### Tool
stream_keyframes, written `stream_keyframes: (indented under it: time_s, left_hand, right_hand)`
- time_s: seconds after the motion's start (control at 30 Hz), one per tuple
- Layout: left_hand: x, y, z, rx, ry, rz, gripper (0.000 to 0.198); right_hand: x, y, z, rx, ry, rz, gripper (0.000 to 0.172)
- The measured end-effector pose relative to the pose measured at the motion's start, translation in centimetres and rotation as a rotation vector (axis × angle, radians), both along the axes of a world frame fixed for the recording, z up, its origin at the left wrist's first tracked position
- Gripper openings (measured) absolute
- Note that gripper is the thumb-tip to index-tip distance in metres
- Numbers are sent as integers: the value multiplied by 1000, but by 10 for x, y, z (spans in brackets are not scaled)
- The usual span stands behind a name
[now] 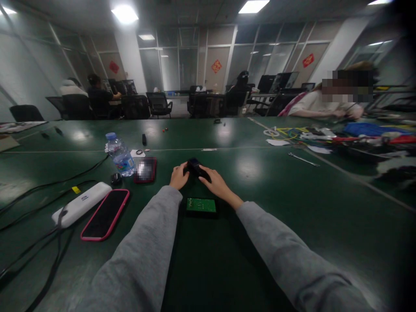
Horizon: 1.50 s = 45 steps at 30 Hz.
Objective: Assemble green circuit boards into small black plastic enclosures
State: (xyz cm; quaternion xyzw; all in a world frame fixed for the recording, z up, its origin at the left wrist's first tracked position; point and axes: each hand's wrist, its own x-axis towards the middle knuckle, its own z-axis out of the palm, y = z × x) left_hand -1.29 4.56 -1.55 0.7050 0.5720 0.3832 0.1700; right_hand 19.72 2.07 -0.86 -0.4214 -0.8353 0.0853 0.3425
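Observation:
Both my hands reach out over a dark green table and meet on a small black device. My left hand curls around its left end. My right hand lies over its right side with fingers closed on it. Just in front of my wrists, a small green circuit board lies flat on the table. Grey sleeves cover both forearms.
On the left lie a phone in a pink case, a white power bank with black cables, a water bottle and a dark red-edged item. A person sits at the far right among coloured wires and tools. Others sit at desks behind.

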Motion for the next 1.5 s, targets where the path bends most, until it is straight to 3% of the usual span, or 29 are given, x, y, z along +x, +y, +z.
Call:
stream_keyframes:
  time_s: [0.77, 1.3, 1.5]
  left_hand:
    - [-1, -1, 0, -12, 26, 25, 58]
    - [-1, 1, 2, -20, -49, 34, 51]
    - [0, -3, 3, 5, 32, 67, 50]
  right_hand:
    - [-2, -11, 12, -53, 18, 90, 39]
    - [0, -13, 13, -103, 0, 104, 46]
    - [0, -12, 11, -111, -4, 106, 47]
